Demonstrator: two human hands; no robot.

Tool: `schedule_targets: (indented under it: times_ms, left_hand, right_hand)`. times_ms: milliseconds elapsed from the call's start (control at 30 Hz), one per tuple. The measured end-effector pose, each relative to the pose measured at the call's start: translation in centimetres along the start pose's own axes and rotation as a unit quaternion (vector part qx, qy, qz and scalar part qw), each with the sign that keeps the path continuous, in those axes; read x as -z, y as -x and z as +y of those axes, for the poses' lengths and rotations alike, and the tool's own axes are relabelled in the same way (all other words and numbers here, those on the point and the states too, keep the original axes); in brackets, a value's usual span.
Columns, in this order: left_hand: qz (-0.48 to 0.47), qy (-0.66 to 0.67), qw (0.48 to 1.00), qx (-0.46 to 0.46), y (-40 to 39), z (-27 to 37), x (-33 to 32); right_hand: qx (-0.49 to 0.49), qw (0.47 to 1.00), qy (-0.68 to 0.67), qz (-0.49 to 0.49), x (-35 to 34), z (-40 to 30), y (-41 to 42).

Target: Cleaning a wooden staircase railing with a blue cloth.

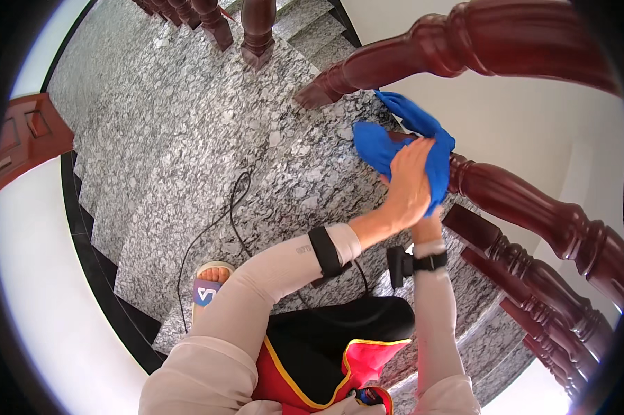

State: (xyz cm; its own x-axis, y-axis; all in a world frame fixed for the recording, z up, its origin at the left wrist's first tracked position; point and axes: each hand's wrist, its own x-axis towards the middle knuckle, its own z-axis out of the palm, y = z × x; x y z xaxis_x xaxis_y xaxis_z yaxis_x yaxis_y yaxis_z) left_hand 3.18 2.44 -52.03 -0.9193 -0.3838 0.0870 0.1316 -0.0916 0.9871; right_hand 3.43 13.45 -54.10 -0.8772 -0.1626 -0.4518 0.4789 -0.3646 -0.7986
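Observation:
A blue cloth is wrapped around the lower part of a dark red turned wooden baluster at the stair's edge. My left hand presses on the cloth, its fingers pointing up the picture. My right hand lies behind the cloth and is mostly hidden; only the wrist and a little of the hand show, so its grip cannot be made out. Part of the cloth hangs loose over the speckled granite floor. Black straps sit on both forearms, and a small black device is on the right-hand one.
A thick wooden newel post leans across the upper right. More balusters line the stairs at lower right, others stand at the top. A thin black cable loops over the floor beside a sandalled foot. A wooden door is at left.

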Motion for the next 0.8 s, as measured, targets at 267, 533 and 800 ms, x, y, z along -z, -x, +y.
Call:
schedule_targets:
  times_ms: [267, 533, 800]
  left_hand:
    - [-0.056, 0.02, 0.994, -0.096, -2.8, -0.3, 0.7]
    - [-0.193, -0.031, 0.981, 0.017, -6.8, -2.4, 0.5]
    - [-0.123, -0.031, 0.989, -0.079, -1.6, -4.1, 3.1]
  right_hand:
    - [-0.051, 0.995, -0.082, 0.04, -2.8, -3.1, 0.4]
    - [-0.113, 0.992, 0.063, -0.01, -0.1, -2.4, -2.2]
    - [0.004, 0.984, -0.169, 0.061, -9.0, -3.6, 2.1]
